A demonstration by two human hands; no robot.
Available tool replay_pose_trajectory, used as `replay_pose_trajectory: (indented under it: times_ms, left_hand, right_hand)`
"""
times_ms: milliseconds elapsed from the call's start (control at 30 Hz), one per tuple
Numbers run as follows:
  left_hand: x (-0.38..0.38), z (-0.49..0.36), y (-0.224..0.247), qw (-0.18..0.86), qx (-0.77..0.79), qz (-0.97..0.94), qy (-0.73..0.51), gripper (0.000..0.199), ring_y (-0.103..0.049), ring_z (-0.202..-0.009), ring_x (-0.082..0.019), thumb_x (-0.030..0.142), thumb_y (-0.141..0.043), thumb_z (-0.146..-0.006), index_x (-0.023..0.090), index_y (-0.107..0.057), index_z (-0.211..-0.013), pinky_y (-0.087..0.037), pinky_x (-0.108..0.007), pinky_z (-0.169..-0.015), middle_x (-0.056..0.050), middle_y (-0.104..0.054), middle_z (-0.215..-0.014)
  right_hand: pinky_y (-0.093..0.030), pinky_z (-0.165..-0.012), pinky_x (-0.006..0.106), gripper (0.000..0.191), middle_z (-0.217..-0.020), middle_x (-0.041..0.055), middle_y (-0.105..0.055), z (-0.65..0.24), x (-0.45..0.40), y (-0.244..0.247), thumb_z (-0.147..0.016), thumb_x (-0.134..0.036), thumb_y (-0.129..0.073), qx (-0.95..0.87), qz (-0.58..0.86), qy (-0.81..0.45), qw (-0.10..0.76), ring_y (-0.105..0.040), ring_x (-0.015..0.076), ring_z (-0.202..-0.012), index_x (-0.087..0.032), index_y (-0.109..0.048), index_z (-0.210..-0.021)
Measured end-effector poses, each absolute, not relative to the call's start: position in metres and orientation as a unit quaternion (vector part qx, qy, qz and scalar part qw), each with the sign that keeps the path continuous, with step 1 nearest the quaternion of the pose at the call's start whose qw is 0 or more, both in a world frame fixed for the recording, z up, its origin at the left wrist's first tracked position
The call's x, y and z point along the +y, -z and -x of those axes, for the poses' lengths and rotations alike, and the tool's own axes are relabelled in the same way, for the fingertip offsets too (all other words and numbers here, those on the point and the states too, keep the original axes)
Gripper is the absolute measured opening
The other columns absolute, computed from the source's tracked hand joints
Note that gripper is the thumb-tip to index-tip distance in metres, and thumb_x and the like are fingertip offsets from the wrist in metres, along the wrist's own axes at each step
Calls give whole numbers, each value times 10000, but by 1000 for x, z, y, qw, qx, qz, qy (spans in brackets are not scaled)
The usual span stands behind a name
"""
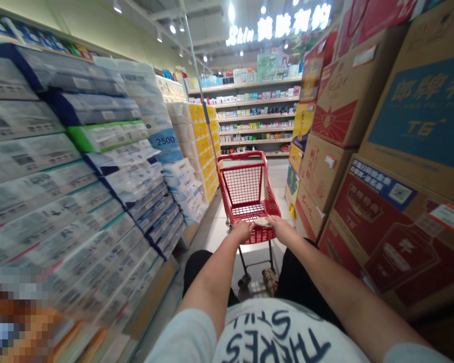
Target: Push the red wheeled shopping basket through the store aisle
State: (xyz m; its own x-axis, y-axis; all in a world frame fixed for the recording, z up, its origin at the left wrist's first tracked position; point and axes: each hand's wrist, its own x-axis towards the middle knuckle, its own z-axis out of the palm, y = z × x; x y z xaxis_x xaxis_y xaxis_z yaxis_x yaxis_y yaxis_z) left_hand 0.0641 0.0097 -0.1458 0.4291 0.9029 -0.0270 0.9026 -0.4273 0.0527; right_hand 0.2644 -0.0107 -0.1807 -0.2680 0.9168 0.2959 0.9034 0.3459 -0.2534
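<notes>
At the near edge of a red plastic cart (pixel 246 204), left hand (pixel 242 231) and right hand (pixel 280 228) grip it, apparently pushing; moving on needs even steering.

Small white ceiling spotlights (pixel 173 28) and a glowing white-lettered shop sign (pixel 283 24) shine brightly ahead of me, the letters flaring. Blur smears the stacked white plastic-wrapped packs (pixel 41 174) on my left; coarse pixels hide the lower-left corner.

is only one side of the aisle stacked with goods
No, wrapped packs are piled left of the red cart and cardboard boxes right of it.
</notes>
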Motion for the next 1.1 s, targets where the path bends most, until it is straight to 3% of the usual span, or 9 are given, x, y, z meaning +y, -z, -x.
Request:
replay_pose_trajectory:
  times_ms: [233, 333, 433, 567, 667, 833, 967, 1100]
  left_hand:
    - [33, -63, 147, 7, 540, -842, 10, 454, -608, -1070, -219, 374, -254, -986, 208, -674, -1032, -393, -370, -942, -77, -701, -1088]
    - [40, -52, 147, -4, 549, -836, 12, 457, -605, -1085, -213, 351, -242, -989, 203, -670, -1050, -373, -370, -966, -79, -699, -1103]
    - [41, -37, 147, -13, 559, -829, 23, 476, -628, -1046, -211, 316, -213, -992, 211, -676, -1029, -356, -386, -981, -74, -714, -1062]
    - [37, -13, 148, -20, 577, -814, 58, 393, -660, -973, -240, 271, -301, -966, 191, -678, -1039, -354, -424, -966, -110, -728, -991]
    - [30, 3, 148, -25, 587, -805, 80, 334, -661, -975, -254, 262, -374, -941, 188, -677, -1059, -348, -428, -960, -136, -726, -983]
    - [13, 9, 150, -33, 591, -801, 93, 375, -655, -976, -251, 272, -334, -952, 194, -694, -1019, -346, -420, -958, -130, -729, -975]
    - [4, 0, 154, -47, 584, -806, 88, 354, -655, -962, -233, 254, -348, -938, 213, -675, -1068, -338, -420, -972, -114, -731, -976]
    - [1, -5, 155, -54, 582, -808, 73, 388, -659, -951, -246, 238, -318, -945, 162, -689, -1027, -346, -429, -961, -146, -727, -953]
  right_hand:
    - [-362, -1015, 382, 490, -1365, 92, -548, -259, 4, 167, -871, -82, -437, -788, 590, -25, 174, -497, 225, -1231, -236, -531, -1327]
    - [-397, -932, 339, 393, -1207, 91, -646, -248, 11, 162, -881, -142, -468, -796, 583, -15, 166, -568, 216, -1090, -221, -595, -1244]
    - [-416, -823, 292, 236, -968, 77, -692, -228, 13, 160, -856, -189, -536, -802, 577, -8, 151, -598, 200, -922, -205, -694, -1031]
    - [-417, -762, 272, 182, -916, 83, -677, -199, 6, 163, -880, -247, -546, -821, 549, 0, 158, -595, 195, -878, -210, -714, -938]
    - [-411, -709, 259, 198, -939, 71, -686, -187, -1, 164, -898, -261, -528, -845, 510, -35, 160, -602, 185, -847, -219, -709, -968]
    - [-382, -601, 230, 170, -764, 26, -691, -191, -3, 156, -830, -193, -562, -830, 509, -143, 177, -588, 148, -665, -202, -726, -874]
    - [-432, -684, 230, 260, -876, 43, -710, -197, -7, 151, -876, -176, -462, -800, 528, -158, 237, -621, 156, -764, -186, -714, -942]
    - [-455, -812, 263, 216, -1056, 91, -692, -197, -16, 157, -856, -214, -533, -852, 457, -129, 220, -629, 193, -913, -173, -713, -969]
